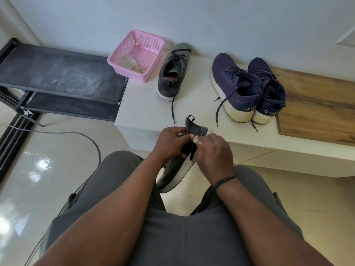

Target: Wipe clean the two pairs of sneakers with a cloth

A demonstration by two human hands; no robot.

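While the head camera looked down over the person's lap, a grey sneaker (179, 164) was held above the knees, heel up toward the white ledge (146, 110) and toe pointing down between the thighs. The left hand (170, 144) gripped it at the collar, fingers curled round the upper near the heel loop, and much of the shoe's near side was hidden behind that hand and forearm. The right hand (213, 150) was curled at the other side, pinching a small pale scrap (195, 139) against the shoe; it was probably the cloth, though only a sliver showed past the fingers and I could not be sure. A dark band (223, 181) sat at the right wrist. On the ledge, the matching grey sneaker (172, 73) stood alone, one lace trailing toward the front edge. Well to its right, the navy pair (247, 87) stood side by side, heels toward the camera, touching or nearly so, with the right shoe partly on a wooden board (315, 106). A pink basket (148, 54) sat at the ledge's left end, overlapping a black rack (57, 73), with a crumpled pale rag (130, 63) inside. The rack's left part ran out of frame, and a grey cable (76, 134) lay on the tiled floor (48, 169).
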